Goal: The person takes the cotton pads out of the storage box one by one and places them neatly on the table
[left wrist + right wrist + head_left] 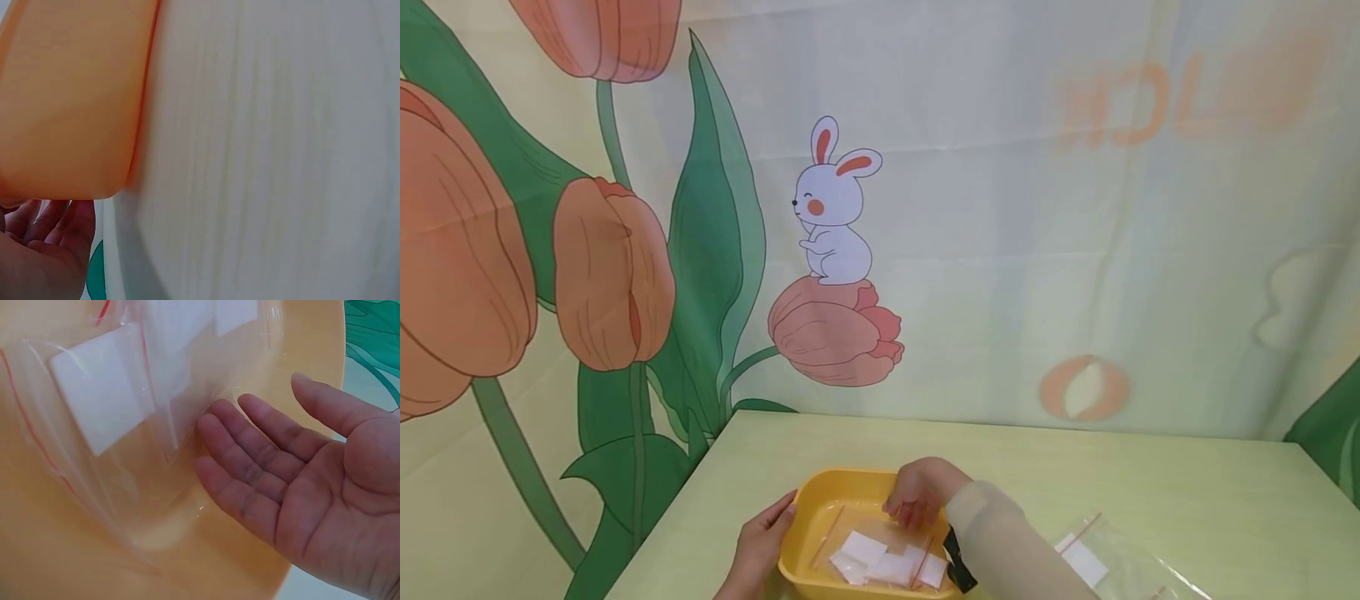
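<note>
Clear bags (128,475) with red closure strips and white inserts (865,548) lie within the lower part of the yellow basin (842,487), toward 6 o'clock as seen from the head. Expected handling: light; film soft and slippery, inclined to slide or cling in a stack; inserts probably stiffer, not readily broken. Recommended hold: pinch one bag by a flat insert or beside its red strip; loose film alone may slip. The right hand (917,496) is inside the basin at 1 o'clock, fingers extended and apart, gripping nothing; fingertip contact with the film cannot be confirmed. The left hand (756,542) holds the basin wall at 9 o'clock. Outside, on the table (700,533), another bag (1131,542) lies near 4 o'clock.
</note>
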Available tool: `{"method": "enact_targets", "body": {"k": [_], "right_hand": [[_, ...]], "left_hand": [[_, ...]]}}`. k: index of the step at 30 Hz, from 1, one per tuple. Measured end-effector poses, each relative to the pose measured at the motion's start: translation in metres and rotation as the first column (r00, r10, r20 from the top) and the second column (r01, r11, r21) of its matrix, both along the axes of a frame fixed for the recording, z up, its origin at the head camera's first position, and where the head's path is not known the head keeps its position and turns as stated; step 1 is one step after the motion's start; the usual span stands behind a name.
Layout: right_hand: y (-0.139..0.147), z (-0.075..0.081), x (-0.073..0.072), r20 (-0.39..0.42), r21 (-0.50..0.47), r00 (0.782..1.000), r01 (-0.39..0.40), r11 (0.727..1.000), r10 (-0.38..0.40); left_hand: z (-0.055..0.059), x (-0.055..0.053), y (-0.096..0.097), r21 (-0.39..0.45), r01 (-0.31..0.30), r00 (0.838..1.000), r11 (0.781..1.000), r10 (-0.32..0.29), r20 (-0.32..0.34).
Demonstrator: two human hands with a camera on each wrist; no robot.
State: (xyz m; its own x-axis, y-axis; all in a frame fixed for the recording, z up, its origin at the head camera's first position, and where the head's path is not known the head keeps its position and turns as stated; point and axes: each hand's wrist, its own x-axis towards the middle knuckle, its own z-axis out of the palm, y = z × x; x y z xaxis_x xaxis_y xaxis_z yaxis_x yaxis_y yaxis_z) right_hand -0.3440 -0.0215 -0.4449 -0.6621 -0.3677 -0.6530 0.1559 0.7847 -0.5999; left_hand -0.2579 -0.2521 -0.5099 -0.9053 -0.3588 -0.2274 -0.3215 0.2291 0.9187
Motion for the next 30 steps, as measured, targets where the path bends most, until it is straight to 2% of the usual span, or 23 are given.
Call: {"method": "enact_targets", "body": {"k": [6, 11, 16, 19, 24, 30], "right_hand": [[0.0014, -0.0012, -0.0007, 0.071, 0.041, 0.997, 0.03, 0.999, -0.033], [0.0014, 0.0004, -0.0024, 0.088, 0.098, 0.995, -0.056, 0.994, 0.047], [-0.0012, 0.0013, -0.0031, 0.061, 0.124, 0.988, -0.149, 0.981, 0.142], [-0.0031, 0.0013, -0.0023, 0.02, 0.124, 0.985, -0.174, 0.977, 0.173], [-0.0052, -0.0008, -0.0006, -0.059, 0.113, 0.984, -0.158, 0.981, 0.165], [-0.0067, -0.0063, -0.0037, -0.055, 0.07, 0.989, -0.134, 0.988, 0.138]], "left_hand": [[-0.0013, 0.0009, -0.0004, -0.001, 0.018, 1.0, 1.0, -0.018, -0.003], [0.0003, 0.0011, -0.0005, 0.005, 0.013, 1.0, 1.0, -0.013, 0.0], [0.0022, 0.0009, 0.0001, 0.017, 0.006, 1.0, 1.0, -0.006, 0.015], [0.0026, 0.0009, 0.0007, 0.015, 0.007, 1.0, 1.0, -0.007, 0.018], [0.0029, 0.0016, 0.0009, 0.016, 0.013, 1.0, 1.0, -0.013, 0.002], [0.0025, 0.0013, 0.0007, 0.021, 0.013, 1.0, 1.0, -0.013, -0.004]]}}
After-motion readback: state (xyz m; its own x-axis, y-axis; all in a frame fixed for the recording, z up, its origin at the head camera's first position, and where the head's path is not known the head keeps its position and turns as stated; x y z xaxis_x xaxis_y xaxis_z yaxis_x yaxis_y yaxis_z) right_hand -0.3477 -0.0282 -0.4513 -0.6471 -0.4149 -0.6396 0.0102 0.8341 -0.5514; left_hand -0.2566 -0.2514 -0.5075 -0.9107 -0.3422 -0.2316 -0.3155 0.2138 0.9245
